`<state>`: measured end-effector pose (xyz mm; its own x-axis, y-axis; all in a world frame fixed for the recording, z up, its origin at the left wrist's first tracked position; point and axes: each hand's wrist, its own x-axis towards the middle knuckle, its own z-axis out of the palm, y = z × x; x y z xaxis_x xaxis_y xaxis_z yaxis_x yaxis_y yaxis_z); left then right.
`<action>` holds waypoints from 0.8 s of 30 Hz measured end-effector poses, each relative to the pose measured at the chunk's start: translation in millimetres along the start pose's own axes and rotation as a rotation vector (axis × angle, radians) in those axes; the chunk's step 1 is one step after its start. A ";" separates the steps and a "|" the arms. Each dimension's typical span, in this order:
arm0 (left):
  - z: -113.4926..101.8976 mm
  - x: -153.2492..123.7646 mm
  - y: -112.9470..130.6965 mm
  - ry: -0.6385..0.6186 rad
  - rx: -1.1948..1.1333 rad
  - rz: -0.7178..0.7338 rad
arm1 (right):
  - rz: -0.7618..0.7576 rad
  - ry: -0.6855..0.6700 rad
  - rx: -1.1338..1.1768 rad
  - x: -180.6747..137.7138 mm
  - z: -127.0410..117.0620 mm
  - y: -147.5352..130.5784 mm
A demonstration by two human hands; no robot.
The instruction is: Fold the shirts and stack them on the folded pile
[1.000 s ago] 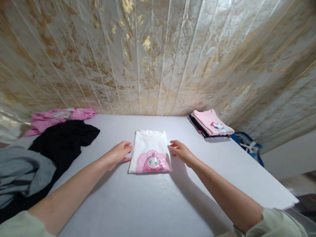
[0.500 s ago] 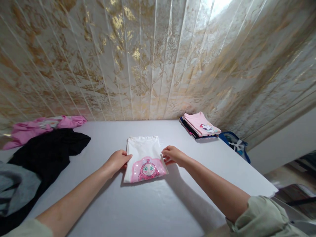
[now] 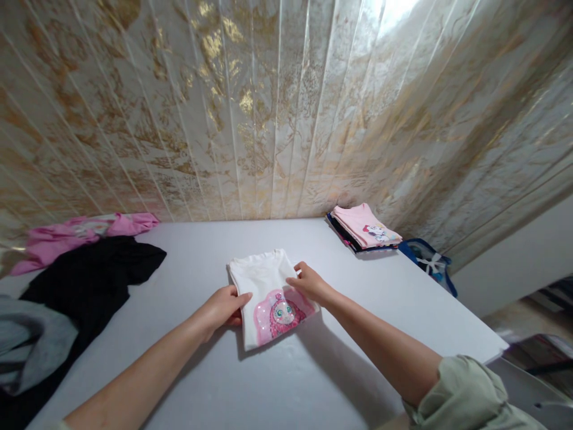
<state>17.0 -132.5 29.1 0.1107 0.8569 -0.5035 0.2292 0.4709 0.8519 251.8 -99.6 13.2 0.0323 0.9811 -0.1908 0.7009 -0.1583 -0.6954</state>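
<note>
A folded white T-shirt [image 3: 257, 272] with a pink cartoon-face print is between my two hands, turned slightly askew over the white table. My left hand [image 3: 227, 306] pinches its left edge, thumb on top and fingers underneath. On the opposite side, my right hand [image 3: 310, 283] grips the right edge, its thumb lying on the cloth. The fingers beneath the fabric are partly hidden. A shadow under the near edge suggests that this edge is slightly raised.
At the back right lies a stack of folded clothes [image 3: 364, 227], pink on top. Black [image 3: 98, 269], pink [image 3: 58, 239] and grey [image 3: 31, 340] garments lie loosely at the left. A blue-edged bag [image 3: 430, 260] is beyond the table's [image 3: 430, 304] right edge. A gold-patterned curtain [image 3: 268, 119] hangs behind.
The T-shirt has turned anticlockwise and shifted a little to the right and nearer to me. Both hands have kept hold of its side edges.
</note>
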 end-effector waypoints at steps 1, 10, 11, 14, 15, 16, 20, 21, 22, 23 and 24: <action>4.1 -2.6 1.4 -0.019 -0.015 -0.005 | -0.026 0.002 -0.053 -2.6 -0.6 -2.5; 37.1 -19.8 23.6 -0.171 -0.152 0.048 | -0.260 -0.057 -0.428 -32.9 -15.8 -45.2; 40.0 -20.7 26.1 -0.194 -0.161 0.055 | -0.261 -0.068 -0.438 -36.2 -18.4 -50.8; 47.8 -19.9 30.3 -0.240 -0.207 0.062 | -0.281 -0.133 -0.461 -47.6 -29.1 -65.3; 50.0 -18.6 30.7 -0.248 -0.224 0.060 | -0.293 -0.159 -0.470 -51.5 -33.3 -68.4; 52.1 -17.1 30.8 -0.257 -0.238 0.059 | -0.308 -0.178 -0.479 -55.4 -37.3 -70.3; 60.8 -12.0 30.5 -0.280 -0.266 0.079 | -0.374 -0.150 -0.530 -66.4 -45.6 -65.4; 63.6 -11.1 30.7 -0.290 -0.271 0.093 | -0.382 -0.119 -0.553 -67.6 -45.4 -62.0; 66.8 -10.0 31.0 -0.309 -0.270 0.113 | -0.381 -0.085 -0.573 -68.1 -44.7 -58.3; 70.1 -8.5 31.2 -0.332 -0.259 0.141 | -0.365 -0.049 -0.585 -68.1 -44.3 -54.4; 73.3 -6.2 31.1 -0.351 -0.234 0.174 | -0.337 -0.018 -0.588 -67.4 -44.7 -50.5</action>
<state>94.3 -138.5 48.2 0.4589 0.8235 -0.3337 -0.0418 0.3951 0.9177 246.1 -152.8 92.2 -0.2647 0.9633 -0.0447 0.9415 0.2482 -0.2278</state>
